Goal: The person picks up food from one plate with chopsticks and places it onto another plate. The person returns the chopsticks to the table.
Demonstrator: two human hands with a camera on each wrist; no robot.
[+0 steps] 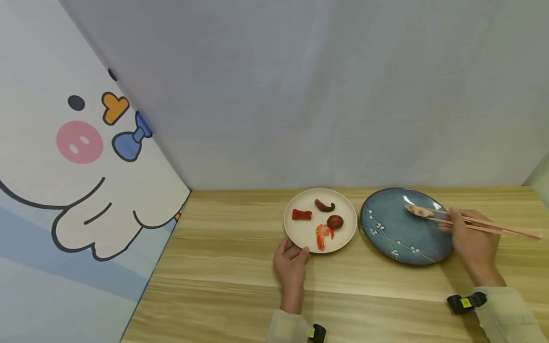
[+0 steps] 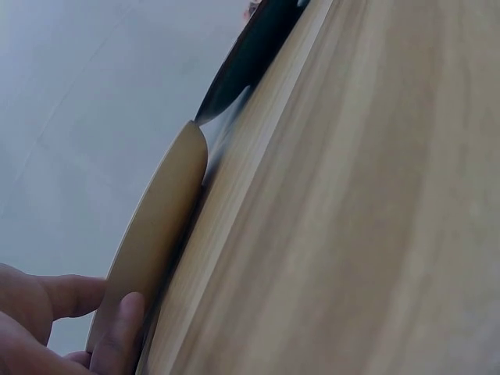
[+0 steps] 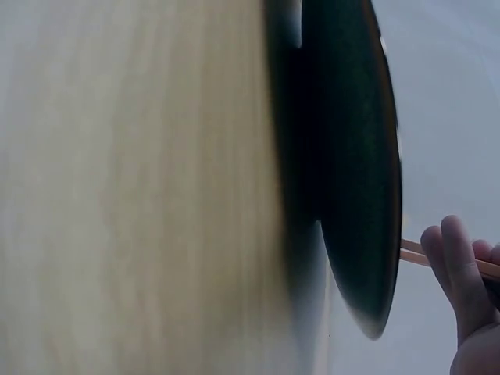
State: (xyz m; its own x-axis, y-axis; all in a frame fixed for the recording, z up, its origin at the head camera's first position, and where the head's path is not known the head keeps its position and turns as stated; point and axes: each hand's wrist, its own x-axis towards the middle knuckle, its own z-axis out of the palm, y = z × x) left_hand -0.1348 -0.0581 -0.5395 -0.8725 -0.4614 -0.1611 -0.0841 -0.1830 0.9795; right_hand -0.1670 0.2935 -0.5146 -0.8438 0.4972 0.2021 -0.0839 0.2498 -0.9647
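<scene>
My left hand [image 1: 291, 264] holds the near rim of a cream plate [image 1: 300, 238], its thumb at the edge. On that plate lie a red, strip-like piece [image 1: 302, 215], a dark curled tentacle piece [image 1: 324, 206], a round brown piece [image 1: 335, 222] and an orange shrimp [image 1: 322, 237]. My right hand [image 1: 473, 240] grips a pair of wooden chopsticks [image 1: 489, 226]. Their tips are at a whitish, brown-spotted food piece [image 1: 417, 211] over the blue plate [image 1: 399, 238]; whether it touches the plate I cannot tell. In the right wrist view the blue plate [image 3: 355, 172] hides the chopstick tips.
Both plates stand side by side on a wooden table [image 1: 223, 267], close to the back wall [image 1: 326, 95]. A panel with a cartoon bird [image 1: 86, 190] borders the table on the left. White blossoms decorate the blue plate.
</scene>
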